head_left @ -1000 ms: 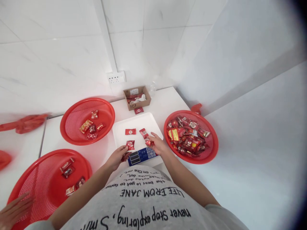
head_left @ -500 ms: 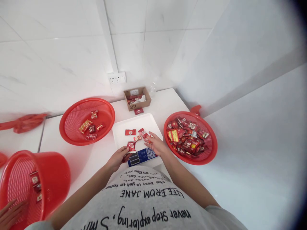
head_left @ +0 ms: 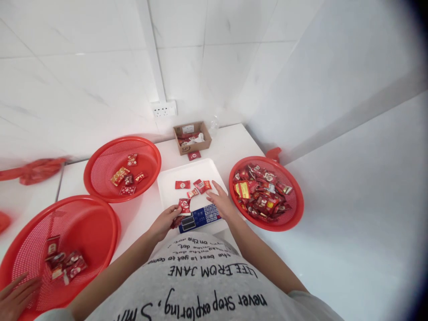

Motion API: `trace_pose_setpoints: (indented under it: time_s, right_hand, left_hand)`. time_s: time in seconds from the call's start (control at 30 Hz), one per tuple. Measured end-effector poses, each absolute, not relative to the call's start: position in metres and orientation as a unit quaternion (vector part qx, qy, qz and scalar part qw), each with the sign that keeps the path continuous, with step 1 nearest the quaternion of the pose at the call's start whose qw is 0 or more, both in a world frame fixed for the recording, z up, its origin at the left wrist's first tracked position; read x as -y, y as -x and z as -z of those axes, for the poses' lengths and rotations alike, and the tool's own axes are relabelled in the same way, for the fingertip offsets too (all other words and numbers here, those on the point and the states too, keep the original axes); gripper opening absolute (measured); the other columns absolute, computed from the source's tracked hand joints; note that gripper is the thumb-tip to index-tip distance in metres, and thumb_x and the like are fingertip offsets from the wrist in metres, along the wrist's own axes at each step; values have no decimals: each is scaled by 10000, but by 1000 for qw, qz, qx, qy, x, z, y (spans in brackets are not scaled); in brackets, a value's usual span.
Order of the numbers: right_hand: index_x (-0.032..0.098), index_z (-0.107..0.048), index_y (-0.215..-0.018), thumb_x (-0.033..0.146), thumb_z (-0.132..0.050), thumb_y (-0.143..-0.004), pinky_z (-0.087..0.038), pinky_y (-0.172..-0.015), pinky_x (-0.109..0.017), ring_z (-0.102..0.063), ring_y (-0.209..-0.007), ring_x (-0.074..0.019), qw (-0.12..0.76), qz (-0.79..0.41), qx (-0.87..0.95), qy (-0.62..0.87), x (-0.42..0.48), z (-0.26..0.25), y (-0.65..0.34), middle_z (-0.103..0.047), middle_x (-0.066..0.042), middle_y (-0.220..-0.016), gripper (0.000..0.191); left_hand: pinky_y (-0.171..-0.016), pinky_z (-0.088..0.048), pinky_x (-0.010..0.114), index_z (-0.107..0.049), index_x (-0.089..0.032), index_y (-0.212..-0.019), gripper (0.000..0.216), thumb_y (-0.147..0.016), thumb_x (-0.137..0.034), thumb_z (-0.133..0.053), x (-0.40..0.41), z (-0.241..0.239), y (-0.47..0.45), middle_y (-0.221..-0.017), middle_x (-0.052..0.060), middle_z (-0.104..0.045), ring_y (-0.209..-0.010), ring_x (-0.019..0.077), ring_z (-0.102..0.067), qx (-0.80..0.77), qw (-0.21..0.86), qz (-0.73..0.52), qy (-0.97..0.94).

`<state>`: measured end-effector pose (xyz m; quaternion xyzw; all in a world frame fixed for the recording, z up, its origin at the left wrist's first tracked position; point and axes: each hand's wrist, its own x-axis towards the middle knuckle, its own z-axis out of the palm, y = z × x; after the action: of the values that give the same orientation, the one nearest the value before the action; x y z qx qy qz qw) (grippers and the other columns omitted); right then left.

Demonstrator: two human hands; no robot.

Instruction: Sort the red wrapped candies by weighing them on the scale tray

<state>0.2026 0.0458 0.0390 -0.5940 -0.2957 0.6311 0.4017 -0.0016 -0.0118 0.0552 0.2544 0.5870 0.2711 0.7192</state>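
My left hand pinches a red wrapped candy at the near left edge of the white scale tray. More red wrappers show under its fingers, partly hidden. Fingers apart, my right hand hovers at the tray's right side, close to a small orange-red packet. Beside that packet lie a red packet and a small orange-and-white one. Another red packet rests further left on the tray. The scale's blue keypad panel faces me.
At right stands a red basket heaped with wrapped candies. Two red baskets at left, one far and one near, hold several packets each. Another person's hand touches the near one. A cardboard box sits behind the scale.
The near left basket has tipped from its side to a flatter position, and its packets have slid together. My right hand has drawn back slightly, uncovering the orange-red packet on the tray.
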Motion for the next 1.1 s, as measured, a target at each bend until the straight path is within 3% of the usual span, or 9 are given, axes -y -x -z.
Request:
trace_pose_setpoints:
  time_s: [0.2,0.37,0.57,0.67,0.73,0.87,1.0,1.1]
  right_hand:
    - [223,-528,-1188,292,-562,-749,-495,-722,-272,-612,-830,-130,329,-613,368,617,-28,-41,-193,-600,-54,-1135,446]
    - [169,-627,-982,337,-635,-728,-483,-556,-250,-611,-659,-143,240,-693,388,558,-4,-38,-179,-660,-23,-764,305]
    - [159,-623,-855,281,-710,-655,-462,-538,-236,-593,-629,-137,253,-732,324,544,4,-32,-178,-651,-3,-691,249]
    - [158,-597,-925,281,-676,-693,-465,-560,-227,-603,-657,-128,281,-711,293,574,-1,-29,-182,-648,-11,-753,274]
    - [169,-540,-1074,285,-621,-747,-473,-587,-224,-614,-675,-119,304,-695,269,593,-5,-29,-185,-642,-17,-815,357]
    - [177,-293,-1355,253,-591,-781,-492,-612,-233,-646,-705,-132,341,-681,207,614,-6,-32,-189,-637,-35,-861,651]
    - [171,-241,-1394,231,-589,-778,-487,-586,-229,-649,-682,-136,339,-682,203,616,-2,-34,-189,-647,-43,-871,710]
    - [182,-255,-1395,229,-588,-773,-489,-594,-233,-648,-677,-136,334,-683,207,615,2,-34,-188,-653,-41,-882,707]
  left_hand:
    - [-448,-200,215,-572,-160,-968,563,-630,-603,-648,13,-57,-3,-525,-66,-468,-455,75,-361,-588,709,-253,-298]
    - [-454,-229,224,-596,-155,-1030,549,-688,-586,-600,15,-57,-6,-492,-70,-437,-450,85,-344,-568,708,-232,-350]
    - [-474,-272,230,-606,-157,-1002,462,-693,-499,-624,18,-52,-10,-507,-67,-447,-466,96,-374,-561,709,-217,-369]
    - [-495,-312,237,-588,-162,-1023,400,-703,-400,-619,19,-47,-9,-561,-50,-513,-495,109,-428,-574,701,-214,-365]
    - [-533,-352,243,-574,-164,-1050,392,-689,-311,-615,18,-43,-8,-639,-29,-570,-550,121,-484,-586,693,-223,-357]
    - [-624,-410,262,-514,-168,-1159,548,-620,-175,-613,17,-40,-4,-774,0,-613,-664,144,-557,-591,696,-249,-323]
    - [-673,-438,287,-409,-159,-1256,691,-610,-165,-654,17,-41,-3,-773,3,-612,-670,149,-579,-586,703,-277,-293]
    - [-692,-450,298,-447,-154,-1189,626,-615,-200,-694,17,-41,-4,-811,29,-634,-699,161,-597,-586,706,-280,-283]
